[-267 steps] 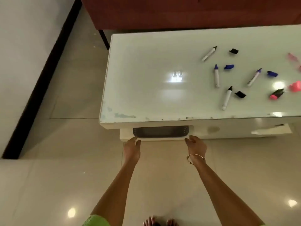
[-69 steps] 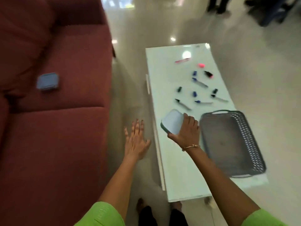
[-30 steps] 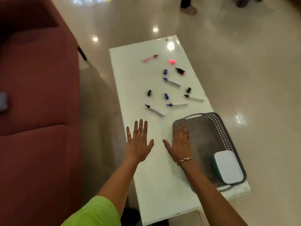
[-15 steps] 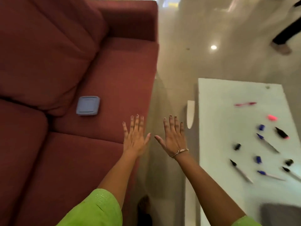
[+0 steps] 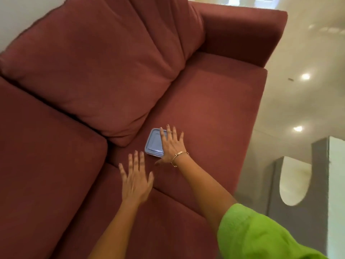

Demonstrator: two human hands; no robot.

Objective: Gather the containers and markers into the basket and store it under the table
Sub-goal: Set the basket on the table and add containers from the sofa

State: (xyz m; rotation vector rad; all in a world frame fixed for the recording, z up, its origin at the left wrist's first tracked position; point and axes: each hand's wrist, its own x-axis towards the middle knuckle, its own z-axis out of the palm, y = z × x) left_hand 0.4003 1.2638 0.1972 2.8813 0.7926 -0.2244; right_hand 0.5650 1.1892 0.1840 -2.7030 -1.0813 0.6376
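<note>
A flat blue container (image 5: 153, 143) with a lid lies on the red sofa seat (image 5: 205, 116), just in front of a back cushion. My right hand (image 5: 170, 145), wearing a thin bracelet, is spread over the container's right side with fingers apart, not closed around it. My left hand (image 5: 136, 181) hovers open over the seat, a little below and left of the container. The basket and the markers are out of view.
The sofa's big back cushion (image 5: 97, 68) rises behind the container and its armrest (image 5: 242, 34) stands at the upper right. The white table's edge (image 5: 336, 193) shows at the far right, across a strip of glossy floor (image 5: 291, 101).
I have turned from the table toward the sofa. Both open hands have reached forward, and my right hand now lies over the blue container.
</note>
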